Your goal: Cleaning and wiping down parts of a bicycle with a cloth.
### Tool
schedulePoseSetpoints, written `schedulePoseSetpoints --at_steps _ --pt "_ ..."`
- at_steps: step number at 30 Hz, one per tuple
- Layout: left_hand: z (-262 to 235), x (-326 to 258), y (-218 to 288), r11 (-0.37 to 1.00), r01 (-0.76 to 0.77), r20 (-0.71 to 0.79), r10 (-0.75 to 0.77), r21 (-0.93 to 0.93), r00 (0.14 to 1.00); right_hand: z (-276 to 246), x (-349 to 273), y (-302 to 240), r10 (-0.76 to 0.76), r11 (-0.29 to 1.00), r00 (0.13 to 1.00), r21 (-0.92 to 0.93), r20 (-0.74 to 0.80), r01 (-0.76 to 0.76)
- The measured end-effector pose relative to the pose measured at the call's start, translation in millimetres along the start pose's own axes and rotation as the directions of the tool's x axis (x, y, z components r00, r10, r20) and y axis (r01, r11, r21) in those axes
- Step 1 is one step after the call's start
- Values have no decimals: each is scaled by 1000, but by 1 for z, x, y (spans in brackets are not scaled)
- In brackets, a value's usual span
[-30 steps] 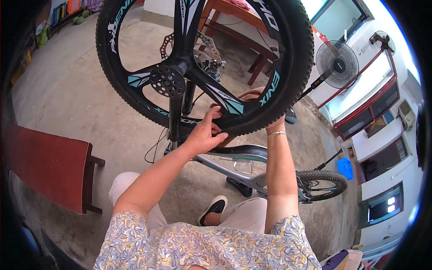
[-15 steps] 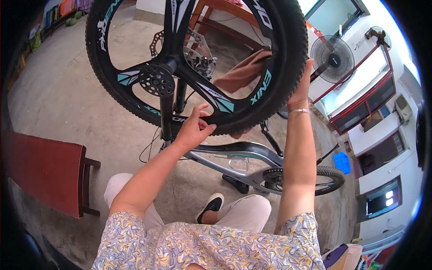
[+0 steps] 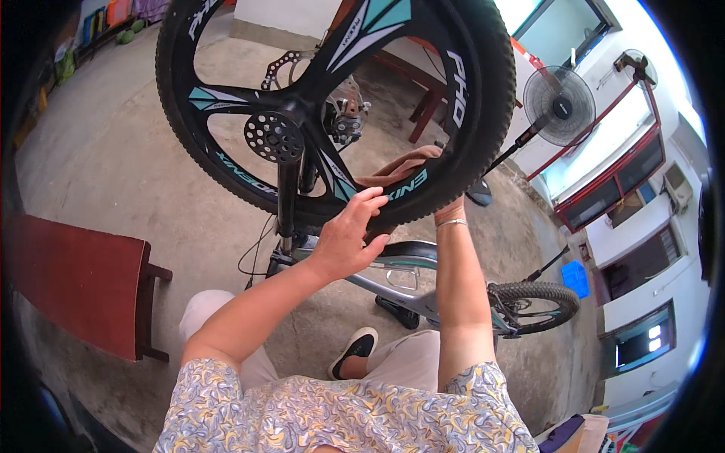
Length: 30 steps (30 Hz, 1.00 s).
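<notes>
A black bicycle wheel with three broad spokes and teal-and-white markings stands upright before me, its knobby tyre still on the fork. At the wheel's lower rim is my left hand, fingers stretched and slightly apart, with the fingertips against or just in front of the rim. My right hand reaches behind the bottom right of the tyre, which hides its fingers. A brown cloth shows through the wheel opening, close to that hand; whether the hand grips it is hidden. Behind the spokes sits a perforated brake disc.
The bicycle's silver frame stretches below to the rear wheel on the right. A dark red wooden bench stands at left. A standing fan and a blue basket are at right, on a concrete floor.
The wheel's spokes have turned. My right hand has slid from the tyre's right side down and left to its underside. My left hand has moved right along the rim. The cloth has shifted lower.
</notes>
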State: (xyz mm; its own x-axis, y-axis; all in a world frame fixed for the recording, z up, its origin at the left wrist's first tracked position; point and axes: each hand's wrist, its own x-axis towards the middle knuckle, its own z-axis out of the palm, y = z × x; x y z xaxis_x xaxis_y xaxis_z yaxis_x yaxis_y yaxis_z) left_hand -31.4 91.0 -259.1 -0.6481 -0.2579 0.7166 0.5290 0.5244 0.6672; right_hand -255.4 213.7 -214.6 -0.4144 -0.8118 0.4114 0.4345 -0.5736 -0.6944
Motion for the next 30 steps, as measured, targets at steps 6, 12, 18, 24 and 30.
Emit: schedulePoseSetpoints --at_steps 6,12,18,24,30 --pt "4 -1 -21 979 88 101 -108 183 989 -19 -4 15 59 981 994 179 88 -74" --pt "7 4 -33 964 -3 76 -17 264 997 36 9 -45 -172 969 966 -211 -191 131" --pt "2 3 -30 949 -4 86 -24 315 996 111 43 -110 -88 930 976 -368 -198 9" --pt "-7 -4 -42 906 39 84 -82 422 993 106 41 -83 -110 934 969 -357 -220 25" --pt "-11 -12 -44 891 125 82 -177 437 981 45 5 -29 -142 986 957 -126 -253 113"
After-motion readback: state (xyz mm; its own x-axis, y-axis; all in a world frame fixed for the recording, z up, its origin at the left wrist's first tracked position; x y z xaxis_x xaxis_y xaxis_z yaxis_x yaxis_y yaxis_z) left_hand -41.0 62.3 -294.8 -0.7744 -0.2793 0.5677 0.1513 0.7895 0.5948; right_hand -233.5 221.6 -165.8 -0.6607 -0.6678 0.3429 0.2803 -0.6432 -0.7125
